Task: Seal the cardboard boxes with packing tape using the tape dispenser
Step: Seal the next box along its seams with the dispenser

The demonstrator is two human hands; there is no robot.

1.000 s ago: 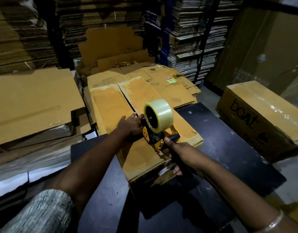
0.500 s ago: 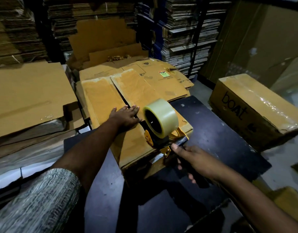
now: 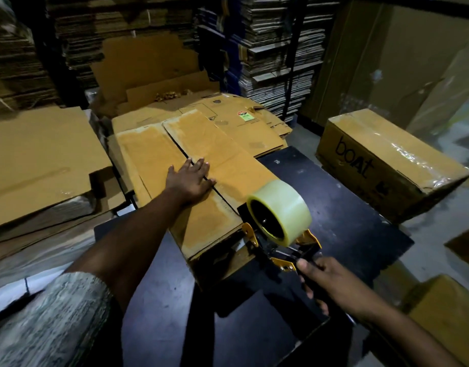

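We have the cardboard box (image 3: 201, 186) lying on the dark bench (image 3: 347, 221), seam up, so the flaps meet for taping. Our left hand (image 3: 189, 180) presses flat with its grip released across the seam to hold them shut. At the box's near end, our right hand (image 3: 331, 280) clenches the tape dispenser (image 3: 278, 229) handle, presumably to lay tape along the seam.

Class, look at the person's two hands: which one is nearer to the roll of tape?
Right. The right hand grips the dispenser's handle just below the roll of tape; the left hand presses flat on the box flaps, farther away.
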